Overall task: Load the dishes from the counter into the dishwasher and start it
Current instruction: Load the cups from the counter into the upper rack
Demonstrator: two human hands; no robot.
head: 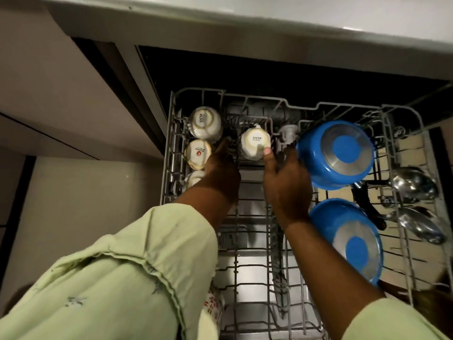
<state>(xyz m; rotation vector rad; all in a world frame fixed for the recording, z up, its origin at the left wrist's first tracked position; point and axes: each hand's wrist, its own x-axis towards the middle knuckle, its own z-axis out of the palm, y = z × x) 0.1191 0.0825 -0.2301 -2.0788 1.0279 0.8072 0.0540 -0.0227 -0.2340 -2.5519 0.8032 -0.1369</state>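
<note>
The dishwasher's upper rack (235, 241) is being reached into by both hands, held apart. The left hand (221, 170) is lying among the wires, and its grip cannot be told. Further in, an upturned white cup (255, 142) standing in the rack is being touched by the thumb of the right hand (286, 185), with the fingers spread.

Left edge of grey wire rack (196, 90): we find white ceramic cups (204, 125).
Right half: two blue metal pans (335, 155).
Right edge: steel ladles (414, 182).
</note>
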